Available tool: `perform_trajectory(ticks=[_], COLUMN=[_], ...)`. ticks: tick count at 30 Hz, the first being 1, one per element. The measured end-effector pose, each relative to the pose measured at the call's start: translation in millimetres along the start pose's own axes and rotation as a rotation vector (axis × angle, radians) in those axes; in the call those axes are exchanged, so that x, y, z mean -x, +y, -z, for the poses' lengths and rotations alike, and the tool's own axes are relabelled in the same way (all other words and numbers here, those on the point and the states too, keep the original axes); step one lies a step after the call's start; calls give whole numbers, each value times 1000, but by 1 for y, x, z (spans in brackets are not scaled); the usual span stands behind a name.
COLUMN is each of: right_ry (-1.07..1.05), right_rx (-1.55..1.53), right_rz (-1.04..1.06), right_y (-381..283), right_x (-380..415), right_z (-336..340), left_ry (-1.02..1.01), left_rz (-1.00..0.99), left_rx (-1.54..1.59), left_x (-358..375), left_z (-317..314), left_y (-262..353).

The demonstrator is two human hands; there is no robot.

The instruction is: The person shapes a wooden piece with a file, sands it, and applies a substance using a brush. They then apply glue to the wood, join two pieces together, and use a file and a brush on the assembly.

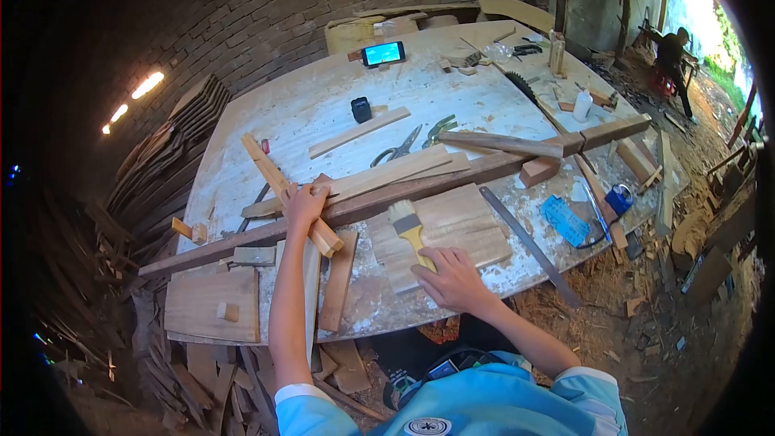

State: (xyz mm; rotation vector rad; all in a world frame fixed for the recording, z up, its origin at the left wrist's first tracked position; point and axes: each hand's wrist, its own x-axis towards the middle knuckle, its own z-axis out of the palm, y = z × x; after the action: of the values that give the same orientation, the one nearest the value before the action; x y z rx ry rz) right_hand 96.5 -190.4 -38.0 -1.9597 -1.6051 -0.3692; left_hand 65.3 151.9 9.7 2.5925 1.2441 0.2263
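My right hand (456,278) is closed round the yellow handle of a paintbrush (410,230). The brush's pale bristles point away from me, over a flat wooden board (456,222) at the table's near side. To the left, my left hand (304,206) has its fingers curled over a light wooden strip (265,163), which slants across a long dark beam (371,203). Thin wooden slats (395,175) reach right from beside that hand. A metal ruler (529,246) lies just right of the board.
Scissors (396,148), a tape measure (361,110) and a propped phone (383,54) are farther back on the table (274,117). A blue cloth (565,220) and a blue tin (619,199) lie right. Another person (670,60) is at the far right. Wood scraps litter the floor.
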Motion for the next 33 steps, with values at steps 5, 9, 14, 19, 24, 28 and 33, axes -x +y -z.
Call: perform_trajectory(ticks=[5,9,14,19,24,28,33], right_ry=[8,10,19,57,66,46,66], right_rx=[73,125,110,137,134,114,112], right_rz=[4,-42,-19,-2,-1,-34,-38], right_y=[-2,2,0,-2,-1,-3,-1], right_x=[-4,5,4,3,4,4,3], right_z=[-5,-19,-16,-17,-20,-17,-20], left_ry=[14,35,-46,-56,-72,-58,4], left_rz=[-14,-86,-115,-71,-98,-101,-137], left_rx=[-46,-84,-15,-13,-47,-48,-108], left_x=[0,-22,-27,-21,-29,-20,-19], left_z=[4,-17,-11,-5,-10,-10,-6], left_y=[1,-17,-16,-11,-14,-12,-11])
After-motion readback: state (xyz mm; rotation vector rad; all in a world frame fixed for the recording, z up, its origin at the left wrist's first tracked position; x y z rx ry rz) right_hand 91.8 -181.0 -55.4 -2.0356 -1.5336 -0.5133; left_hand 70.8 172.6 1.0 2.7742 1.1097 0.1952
